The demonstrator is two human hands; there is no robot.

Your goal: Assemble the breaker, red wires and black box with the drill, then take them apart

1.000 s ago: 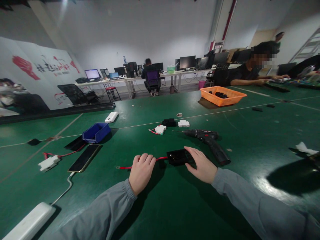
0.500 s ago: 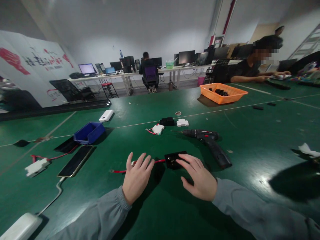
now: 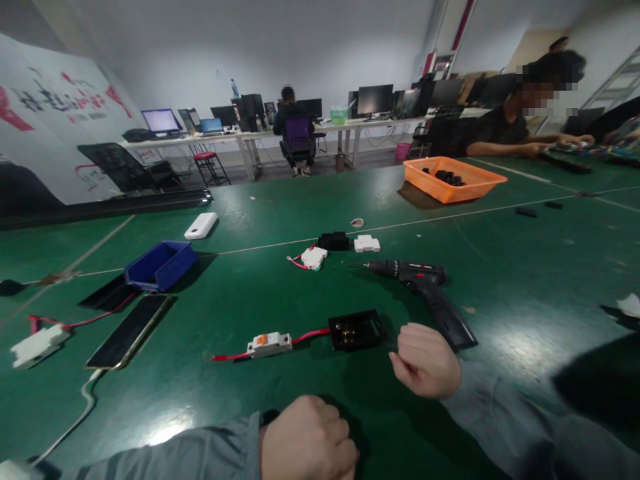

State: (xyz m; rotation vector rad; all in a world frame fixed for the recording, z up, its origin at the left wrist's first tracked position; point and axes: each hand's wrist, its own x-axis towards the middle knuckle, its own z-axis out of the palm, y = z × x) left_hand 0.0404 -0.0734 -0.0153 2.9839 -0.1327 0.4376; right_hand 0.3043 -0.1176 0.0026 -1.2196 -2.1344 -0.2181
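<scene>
My left hand (image 3: 310, 440) is curled into a fist at the near edge of the view, with nothing seen in it. To the right, my right hand (image 3: 427, 363) is also closed and shows nothing in it; it lies just right of a small open black box (image 3: 370, 327) with brass-coloured terminals inside. A red wire (image 3: 311, 335) runs from that box to a white circuit breaker (image 3: 277, 345) with an orange switch. Another red lead leaves the breaker's left end. Behind my right hand lies a black cordless drill (image 3: 425, 277), its bit pointing left.
Farther back are a white breaker with red leads (image 3: 315, 258), a black block (image 3: 334, 241) and a white module (image 3: 367, 243). A blue bin (image 3: 163, 267), a phone (image 3: 130, 330) and another white breaker (image 3: 40, 345) lie left. An orange basket (image 3: 453, 180) and a seated person are right.
Both hands have gone from spread fingers above the breaker and box to closed fists. My left hand has drawn back toward me; my right has shifted right. The breaker and box are now uncovered.
</scene>
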